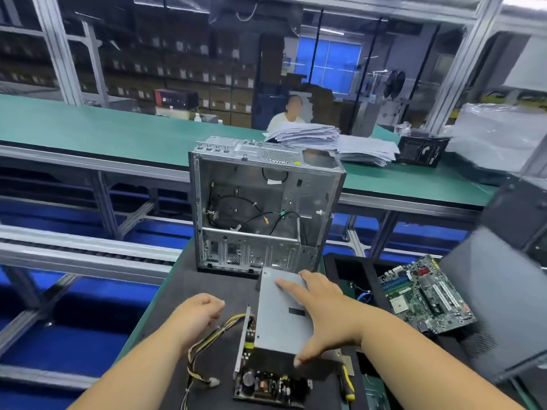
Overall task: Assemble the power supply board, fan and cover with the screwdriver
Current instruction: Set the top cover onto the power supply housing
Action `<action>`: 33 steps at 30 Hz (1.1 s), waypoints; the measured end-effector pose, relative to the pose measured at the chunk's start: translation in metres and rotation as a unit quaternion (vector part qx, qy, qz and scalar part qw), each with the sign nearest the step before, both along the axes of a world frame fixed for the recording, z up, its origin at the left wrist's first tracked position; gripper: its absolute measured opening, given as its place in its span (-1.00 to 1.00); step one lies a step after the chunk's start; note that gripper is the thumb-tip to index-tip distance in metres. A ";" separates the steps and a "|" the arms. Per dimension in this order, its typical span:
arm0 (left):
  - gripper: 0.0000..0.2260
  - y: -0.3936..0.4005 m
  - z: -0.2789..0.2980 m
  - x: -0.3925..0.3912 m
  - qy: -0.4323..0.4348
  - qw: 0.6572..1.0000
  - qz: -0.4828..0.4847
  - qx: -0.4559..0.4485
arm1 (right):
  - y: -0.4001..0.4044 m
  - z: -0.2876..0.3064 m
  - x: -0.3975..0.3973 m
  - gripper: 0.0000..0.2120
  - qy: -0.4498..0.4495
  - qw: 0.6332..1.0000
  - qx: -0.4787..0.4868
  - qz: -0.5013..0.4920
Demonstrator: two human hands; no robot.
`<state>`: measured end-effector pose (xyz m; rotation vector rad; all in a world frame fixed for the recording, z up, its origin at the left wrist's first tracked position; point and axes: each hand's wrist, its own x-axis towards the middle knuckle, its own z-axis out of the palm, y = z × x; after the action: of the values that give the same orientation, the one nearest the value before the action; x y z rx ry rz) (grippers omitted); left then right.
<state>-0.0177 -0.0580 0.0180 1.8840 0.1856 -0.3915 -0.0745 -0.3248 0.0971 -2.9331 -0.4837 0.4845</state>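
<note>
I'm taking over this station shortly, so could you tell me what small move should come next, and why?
Probably seat the grey cover squarely down over the power supply board: the right hand rests on it while it sits tilted, the board's near end exposed, and the screwdriver lies untouched.

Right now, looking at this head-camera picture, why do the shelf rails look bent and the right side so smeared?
In the head view, the wide-angle lens bows the conveyor rails and frame posts toward the edges; the dark panel at right is streaked by motion blur; the right hand on the grey cover and the left hand are fairly sharp; the back glass carries pale reflections.
</note>
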 end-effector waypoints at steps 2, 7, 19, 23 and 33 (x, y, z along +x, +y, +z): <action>-0.91 0.002 -0.005 0.008 -0.043 0.997 -0.042 0.058 | 0.009 0.003 0.006 0.21 0.031 0.999 -0.006 -0.008; -0.63 -0.011 -0.024 0.027 -0.026 0.975 -0.176 0.131 | 0.027 0.001 0.019 0.22 0.084 0.996 -0.039 -0.017; -0.58 -0.018 -0.048 0.039 -0.012 0.955 -0.274 0.114 | 0.041 -0.016 0.028 0.27 0.109 0.992 -0.051 -0.045; -0.60 -0.018 -0.052 0.040 -0.004 0.957 -0.276 0.091 | 0.038 -0.017 0.026 0.28 0.123 0.989 -0.058 -0.051; -0.62 -0.018 -0.055 0.040 -0.005 0.960 -0.269 0.075 | 0.041 -0.028 0.020 0.30 0.104 0.991 -0.064 -0.046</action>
<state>0.0220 -0.0764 -0.0373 2.0720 -0.3221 -0.7525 -0.0547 -0.2840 0.0689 -2.9610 -0.3015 0.8263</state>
